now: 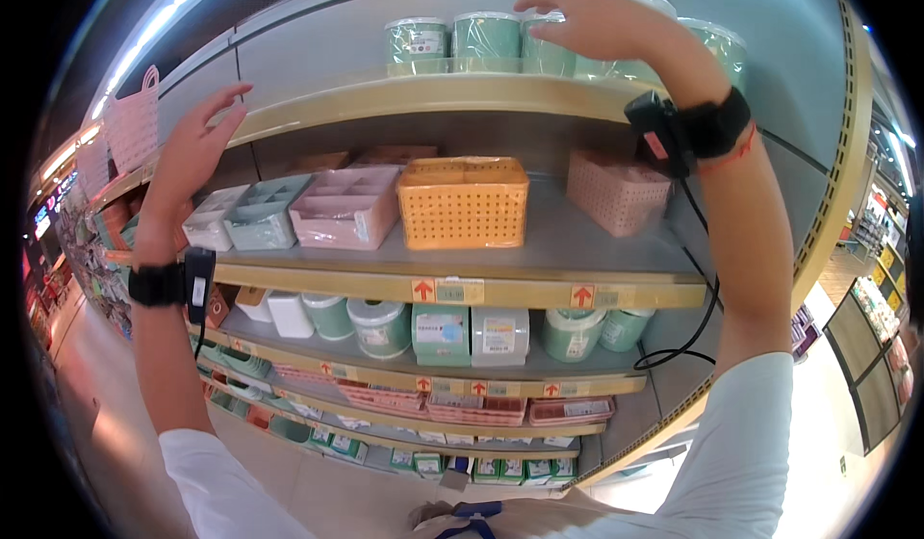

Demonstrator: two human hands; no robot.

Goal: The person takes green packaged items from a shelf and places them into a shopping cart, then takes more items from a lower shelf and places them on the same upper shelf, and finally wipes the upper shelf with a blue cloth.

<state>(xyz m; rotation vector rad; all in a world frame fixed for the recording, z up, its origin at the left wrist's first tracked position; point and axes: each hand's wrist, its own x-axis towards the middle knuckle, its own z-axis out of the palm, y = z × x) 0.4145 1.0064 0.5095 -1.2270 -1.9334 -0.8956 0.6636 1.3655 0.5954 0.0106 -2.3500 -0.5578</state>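
Observation:
On the top shelf (433,95), my right hand (592,19) reaches in front of plastic-wrapped green canisters. Thumb and fingers are spread by one canister (546,59), partly covering it; contact is hard to tell. Two more green canisters, a left one (416,37) and a middle one (487,37), stand beside it. My left hand (191,145) is raised at the left, fingers apart and holding nothing. Below it sit white (215,214), blue-grey (261,210) and pinkish (346,210) divided organizers. An orange perforated basket (462,207) and a pink one (617,192) share that shelf.
Lower shelves hold green and white canisters (379,330), pink trays (476,409) and green boxes (498,470). A woven pink basket (133,124) stands at far left. A grey side panel (779,70) bounds the right. A black cable (693,340) hangs from my right wrist device (668,135).

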